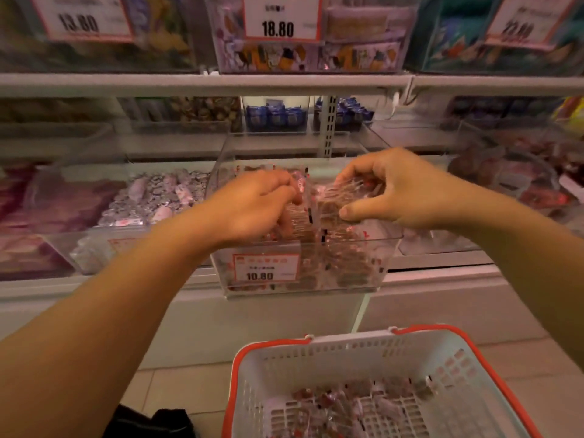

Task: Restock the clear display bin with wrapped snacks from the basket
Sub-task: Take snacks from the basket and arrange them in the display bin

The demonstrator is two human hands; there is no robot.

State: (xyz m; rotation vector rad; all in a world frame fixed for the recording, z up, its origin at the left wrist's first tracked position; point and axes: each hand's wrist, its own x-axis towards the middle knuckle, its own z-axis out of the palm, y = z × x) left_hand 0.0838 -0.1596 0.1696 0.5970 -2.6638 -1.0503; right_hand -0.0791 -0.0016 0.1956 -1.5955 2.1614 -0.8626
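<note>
Gripping clear-wrapped brown snacks [335,200] in both hands over the clear display bin [303,248]: left hand [252,207] curling fingers round a bunch, right hand [395,191] pinching another between fingers and thumb. Sitting on the shelf edge [442,276], bin showing a 10.80 price tag [265,267] on the near wall. Lying near, on the floor: white basket [347,352] with red rim, holding more wrapped snacks [341,406].

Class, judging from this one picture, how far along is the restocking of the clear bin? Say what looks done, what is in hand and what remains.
Done: the clear display bin already holds many wrapped snacks. In hand: the left hand and right hand are both over the bin, fingers curled round clusters of snacks. Left: more snacks lie in the bottom of the basket on the floor, so the job is unfinished.
</note>
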